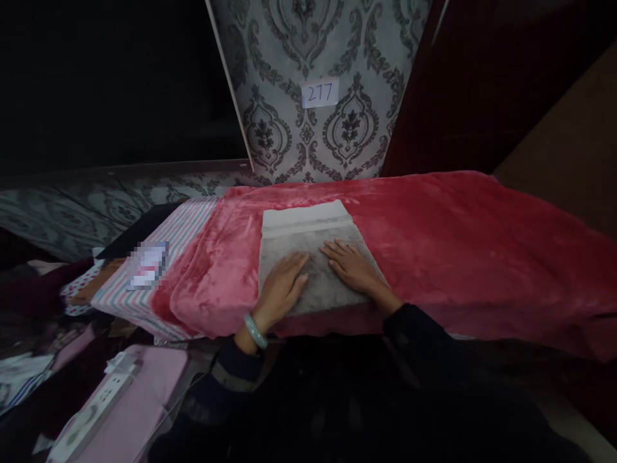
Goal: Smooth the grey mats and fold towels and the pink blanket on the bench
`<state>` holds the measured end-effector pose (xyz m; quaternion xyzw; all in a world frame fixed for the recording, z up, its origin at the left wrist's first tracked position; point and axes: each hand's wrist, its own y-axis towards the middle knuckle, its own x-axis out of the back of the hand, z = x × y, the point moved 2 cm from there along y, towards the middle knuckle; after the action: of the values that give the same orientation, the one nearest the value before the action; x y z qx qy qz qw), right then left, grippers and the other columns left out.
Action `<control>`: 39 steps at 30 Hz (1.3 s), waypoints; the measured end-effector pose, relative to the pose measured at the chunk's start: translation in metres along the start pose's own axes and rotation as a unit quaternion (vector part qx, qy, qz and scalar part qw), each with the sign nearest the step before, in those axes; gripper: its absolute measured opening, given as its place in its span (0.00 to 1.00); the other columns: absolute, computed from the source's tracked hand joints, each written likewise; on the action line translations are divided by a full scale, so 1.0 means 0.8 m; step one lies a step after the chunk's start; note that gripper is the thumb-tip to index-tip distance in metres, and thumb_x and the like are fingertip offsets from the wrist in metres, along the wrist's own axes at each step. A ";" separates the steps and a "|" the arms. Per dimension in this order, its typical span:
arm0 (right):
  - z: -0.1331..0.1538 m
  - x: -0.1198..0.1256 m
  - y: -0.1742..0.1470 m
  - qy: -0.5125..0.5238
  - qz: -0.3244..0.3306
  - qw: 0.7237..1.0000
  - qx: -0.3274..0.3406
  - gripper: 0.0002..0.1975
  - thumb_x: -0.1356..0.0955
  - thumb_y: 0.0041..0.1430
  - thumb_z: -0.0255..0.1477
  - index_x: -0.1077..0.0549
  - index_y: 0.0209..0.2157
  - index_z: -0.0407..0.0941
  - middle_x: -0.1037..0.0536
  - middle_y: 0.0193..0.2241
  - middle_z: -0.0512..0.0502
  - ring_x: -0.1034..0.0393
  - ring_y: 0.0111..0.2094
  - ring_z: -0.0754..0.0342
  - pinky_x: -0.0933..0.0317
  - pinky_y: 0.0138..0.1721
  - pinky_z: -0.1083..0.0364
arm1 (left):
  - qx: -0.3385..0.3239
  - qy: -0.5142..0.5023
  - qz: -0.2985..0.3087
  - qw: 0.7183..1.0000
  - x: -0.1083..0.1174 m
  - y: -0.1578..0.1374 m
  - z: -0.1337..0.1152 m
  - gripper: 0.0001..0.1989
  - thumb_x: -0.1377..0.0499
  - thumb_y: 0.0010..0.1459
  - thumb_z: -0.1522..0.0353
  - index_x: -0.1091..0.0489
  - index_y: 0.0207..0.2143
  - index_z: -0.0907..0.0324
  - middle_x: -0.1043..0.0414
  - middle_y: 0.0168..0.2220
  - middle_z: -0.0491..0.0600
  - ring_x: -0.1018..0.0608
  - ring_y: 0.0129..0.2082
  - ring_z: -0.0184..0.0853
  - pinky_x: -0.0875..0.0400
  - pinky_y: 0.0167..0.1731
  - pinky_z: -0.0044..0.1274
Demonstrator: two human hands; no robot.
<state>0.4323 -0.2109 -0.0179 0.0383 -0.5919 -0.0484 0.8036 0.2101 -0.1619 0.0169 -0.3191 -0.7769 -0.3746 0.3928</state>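
A grey towel [315, 292] with a paler band across its far end lies flat on a red plush blanket [463, 251]. My left hand [282, 283], with a pale green bangle at the wrist, rests on the towel's left side, fingers stretched forward and thumb apart. On the right half of the cloth lies my right hand [351, 265], palm down with its fingers spread. Neither hand grips anything.
A phone-sized blurred object [147, 265] lies on striped cloth [187, 225] to the left. A white power strip [96, 408] sits on a pink stool [154, 379] at lower left. A large dark screen [110, 83] and a wall label [320, 93] stand behind.
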 end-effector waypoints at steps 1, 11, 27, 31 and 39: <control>0.001 0.000 -0.001 -0.001 0.000 1.000 -0.002 0.28 0.48 0.73 0.34 0.43 0.71 0.47 0.49 0.72 0.48 0.60 0.73 0.46 0.57 0.70 0.39 | 0.019 0.044 0.011 0.999 -0.001 0.008 0.005 0.28 0.52 0.71 0.60 0.41 0.69 0.58 0.42 0.70 0.55 0.41 0.71 0.43 0.46 0.69 0.44; -0.005 0.015 0.013 -0.026 0.049 0.998 0.020 0.29 0.46 0.74 0.40 0.45 0.72 0.51 0.52 0.73 0.48 0.64 0.73 0.44 0.59 0.70 0.38 | 0.093 0.233 0.056 0.966 -0.028 0.004 0.019 0.29 0.49 0.69 0.57 0.42 0.70 0.51 0.50 0.73 0.54 0.45 0.72 0.53 0.48 0.67 0.52; -0.058 0.001 -0.006 -0.018 0.023 0.996 -0.082 0.33 0.48 0.73 0.48 0.50 0.73 0.52 0.56 0.73 0.48 0.64 0.73 0.43 0.55 0.69 0.38 | 0.123 0.199 0.059 0.970 -0.013 -0.003 0.053 0.30 0.51 0.70 0.55 0.44 0.70 0.52 0.49 0.72 0.53 0.45 0.72 0.46 0.46 0.67 0.48; -0.072 -0.009 -0.024 -0.022 0.003 0.995 -0.095 0.32 0.47 0.73 0.47 0.49 0.73 0.52 0.55 0.73 0.47 0.61 0.73 0.42 0.53 0.69 0.40 | 0.176 0.188 0.053 0.965 -0.002 -0.023 0.074 0.29 0.55 0.71 0.58 0.45 0.71 0.55 0.51 0.73 0.53 0.48 0.73 0.46 0.50 0.68 0.50; -0.053 0.021 -0.016 -0.050 0.031 0.990 -0.131 0.32 0.47 0.73 0.47 0.46 0.72 0.51 0.51 0.73 0.44 0.62 0.73 0.41 0.55 0.68 0.35 | 0.177 0.160 0.122 0.964 0.033 0.015 0.071 0.30 0.53 0.70 0.57 0.45 0.71 0.55 0.49 0.73 0.54 0.49 0.73 0.48 0.51 0.67 0.52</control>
<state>0.4773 -0.2251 -0.0161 -0.0877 -0.6212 -0.1023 0.7720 0.1859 -0.1031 0.0199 -0.2727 -0.7130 -0.2270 0.6048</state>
